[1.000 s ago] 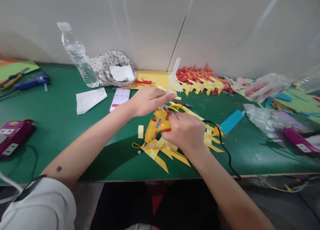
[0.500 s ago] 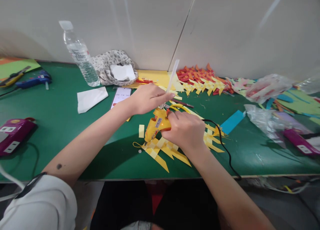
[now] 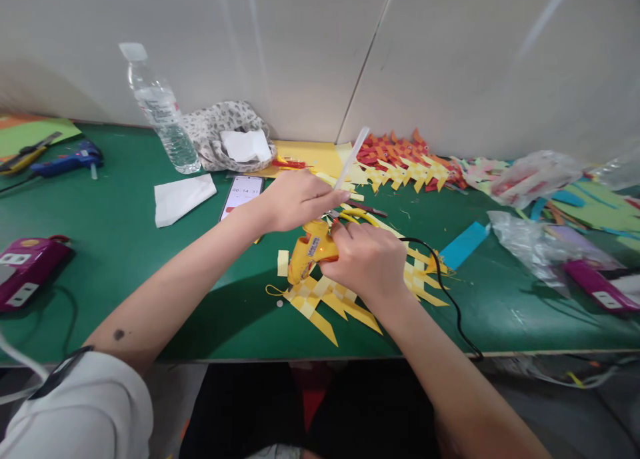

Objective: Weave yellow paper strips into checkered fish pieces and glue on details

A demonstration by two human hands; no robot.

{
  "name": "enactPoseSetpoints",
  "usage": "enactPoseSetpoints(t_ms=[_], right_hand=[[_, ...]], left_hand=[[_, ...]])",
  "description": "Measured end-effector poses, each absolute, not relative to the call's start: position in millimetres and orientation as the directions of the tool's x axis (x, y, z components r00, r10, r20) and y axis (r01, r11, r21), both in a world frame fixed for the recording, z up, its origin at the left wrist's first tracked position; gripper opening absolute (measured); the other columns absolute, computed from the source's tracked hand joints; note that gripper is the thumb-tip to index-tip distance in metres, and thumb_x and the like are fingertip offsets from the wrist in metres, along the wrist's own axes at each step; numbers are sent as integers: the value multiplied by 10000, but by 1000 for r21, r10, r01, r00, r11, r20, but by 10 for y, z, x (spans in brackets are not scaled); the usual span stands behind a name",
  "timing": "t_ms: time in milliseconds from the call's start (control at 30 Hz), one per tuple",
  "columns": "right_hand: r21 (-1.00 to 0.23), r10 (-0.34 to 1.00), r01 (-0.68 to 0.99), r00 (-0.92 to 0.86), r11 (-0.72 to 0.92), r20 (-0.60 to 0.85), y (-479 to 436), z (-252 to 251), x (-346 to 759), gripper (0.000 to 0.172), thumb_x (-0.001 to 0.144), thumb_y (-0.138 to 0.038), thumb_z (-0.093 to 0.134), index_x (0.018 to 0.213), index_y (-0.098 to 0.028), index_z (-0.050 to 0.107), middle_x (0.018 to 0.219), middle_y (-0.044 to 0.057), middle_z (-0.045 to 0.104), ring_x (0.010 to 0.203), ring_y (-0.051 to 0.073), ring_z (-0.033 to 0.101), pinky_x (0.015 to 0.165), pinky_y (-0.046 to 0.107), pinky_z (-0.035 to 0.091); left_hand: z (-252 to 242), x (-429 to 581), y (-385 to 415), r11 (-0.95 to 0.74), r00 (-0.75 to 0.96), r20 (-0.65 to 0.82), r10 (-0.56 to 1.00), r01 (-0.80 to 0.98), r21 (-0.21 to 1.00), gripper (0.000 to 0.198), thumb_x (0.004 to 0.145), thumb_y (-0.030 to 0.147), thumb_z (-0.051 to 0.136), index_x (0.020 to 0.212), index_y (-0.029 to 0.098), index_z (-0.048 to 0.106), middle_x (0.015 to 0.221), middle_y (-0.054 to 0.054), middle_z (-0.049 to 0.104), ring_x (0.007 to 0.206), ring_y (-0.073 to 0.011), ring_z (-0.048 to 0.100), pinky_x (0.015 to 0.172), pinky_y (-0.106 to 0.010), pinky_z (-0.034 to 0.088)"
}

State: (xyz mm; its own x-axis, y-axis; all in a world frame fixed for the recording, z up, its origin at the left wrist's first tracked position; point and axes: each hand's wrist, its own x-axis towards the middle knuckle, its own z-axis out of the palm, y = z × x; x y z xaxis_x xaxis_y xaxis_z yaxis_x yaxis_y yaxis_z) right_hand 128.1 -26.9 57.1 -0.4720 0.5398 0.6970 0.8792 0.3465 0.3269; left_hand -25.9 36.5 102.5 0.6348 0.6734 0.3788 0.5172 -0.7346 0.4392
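Head camera: woven yellow paper [image 3: 311, 299] is spread at six o'clock, below a glue gun [image 3: 304, 256] gripped by the right hand [image 3: 370, 258], its fingers curled. At the gun's one o'clock, a glue stick [image 3: 351, 159] is partly covered by the left hand [image 3: 295, 201], fingers nearly straight; any pinch cannot be confirmed. Were the gun overpressed, the paper could be spoiled by drips.

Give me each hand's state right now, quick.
Left hand: closed, holding the clear glue stick.
Right hand: closed, holding the yellow glue gun.
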Motion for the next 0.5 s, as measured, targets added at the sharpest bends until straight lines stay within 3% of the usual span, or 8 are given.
enactPoseSetpoints(t_ms=[500], right_hand=[[352,521,878,-477,326,708,-266,564,1275,116,588,-201,452,554,-171,559,473,10,489,457,126,395,491,278,201]], left_hand=[[1006,-266,375,-748,639,394,661,518,415,504,906,466,305,484,194,259,442,33,310,419,-108,253,501,-299,181]])
